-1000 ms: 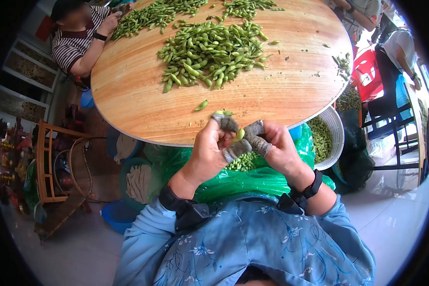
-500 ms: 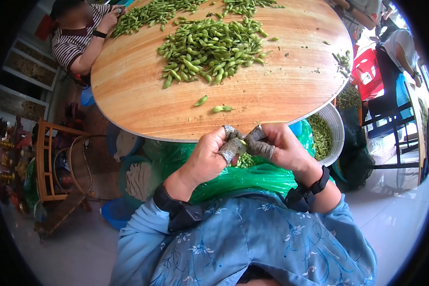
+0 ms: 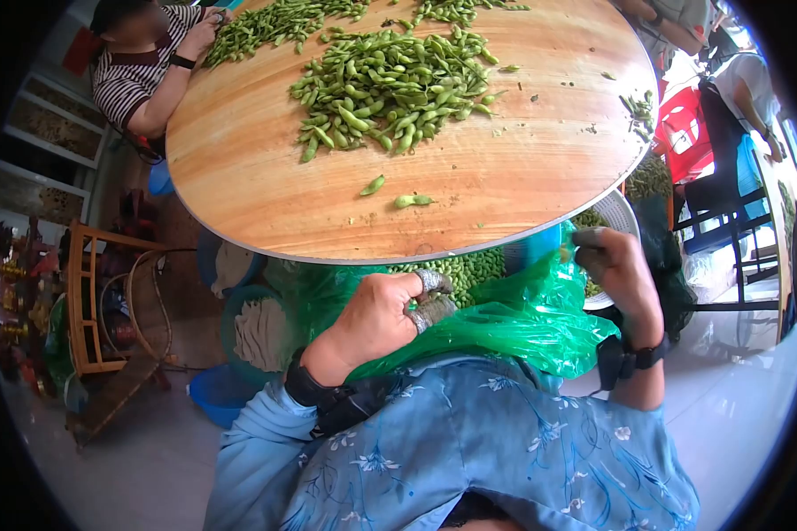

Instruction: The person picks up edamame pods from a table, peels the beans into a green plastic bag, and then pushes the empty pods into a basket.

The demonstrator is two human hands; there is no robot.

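Note:
My left hand (image 3: 385, 310), its thumb and forefinger wrapped in grey tape, is closed above a green plastic bag (image 3: 505, 323); whether anything is between its fingers cannot be made out. Shelled green beans (image 3: 478, 270) lie in the bag below the table edge. My right hand (image 3: 615, 261), also with wrapped fingertips, is over the white basket (image 3: 624, 212) at the right, its fingers curled; what they hold, if anything, is too small to tell. A large heap of green pods (image 3: 398, 84) covers the middle of the wooden table (image 3: 274, 195). Two loose pods (image 3: 413, 202) rest nearer its front edge.
A person in a striped shirt (image 3: 142, 80) sits at the table's upper left, hands by more pods (image 3: 266, 31). Blue basins (image 3: 217, 398), a wooden chair (image 3: 84, 301) and a cloth-filled basin (image 3: 261, 336) stand left. A red chair (image 3: 682, 133) and people are at right.
My right hand has moved away from my left, rightwards to the basket. The beans in the bag show more fully. My left hand has stayed near its place, slightly lower.

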